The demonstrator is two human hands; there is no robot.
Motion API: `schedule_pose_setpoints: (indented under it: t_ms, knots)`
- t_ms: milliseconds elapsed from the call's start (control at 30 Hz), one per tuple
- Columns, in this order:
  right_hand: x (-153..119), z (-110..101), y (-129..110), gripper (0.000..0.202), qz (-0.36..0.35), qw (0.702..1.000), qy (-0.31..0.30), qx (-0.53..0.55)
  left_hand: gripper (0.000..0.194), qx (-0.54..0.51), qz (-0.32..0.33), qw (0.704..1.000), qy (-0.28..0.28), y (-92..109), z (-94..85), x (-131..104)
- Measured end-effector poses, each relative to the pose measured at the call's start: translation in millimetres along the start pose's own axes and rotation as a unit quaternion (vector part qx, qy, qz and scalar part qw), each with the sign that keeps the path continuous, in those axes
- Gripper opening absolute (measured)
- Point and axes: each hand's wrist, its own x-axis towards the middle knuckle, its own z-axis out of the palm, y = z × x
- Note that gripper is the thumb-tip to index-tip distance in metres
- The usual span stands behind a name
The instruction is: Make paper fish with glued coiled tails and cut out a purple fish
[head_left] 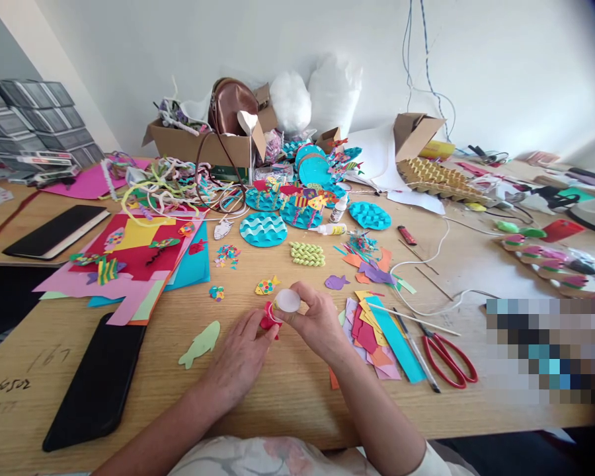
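My left hand (238, 350) rests near the middle of the table, its fingers pressing on a small red paper piece (269, 320). In my right hand (317, 320), thumb and fingers grip a small bottle with a round whitish end (288, 301), tilted over the red piece. A patterned yellow paper fish (267, 285) lies just beyond my hands. To the left is a plain light green paper fish (199, 344), and a purple paper fish (336, 282) lies to the right.
Red-handled scissors (449, 357), a brush (419, 354) and paper scraps (369, 337) lie at right. A black phone-like slab (96, 383) and stacked coloured paper (129, 264) are at left. Blue round bases (263, 229), glue bottles (338, 209) and a cardboard box (178, 142) stand farther back.
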Motion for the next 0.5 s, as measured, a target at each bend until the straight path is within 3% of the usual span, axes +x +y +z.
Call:
schedule_pose_setpoints:
  t_ms: [500]
  knots:
    - [-4.0, -5.6, -2.9, 0.015, 0.002, 1.0, -0.012, -0.014, 0.037, 0.044, 0.006, 0.998, 0.037, -3.0, 0.9, -6.0]
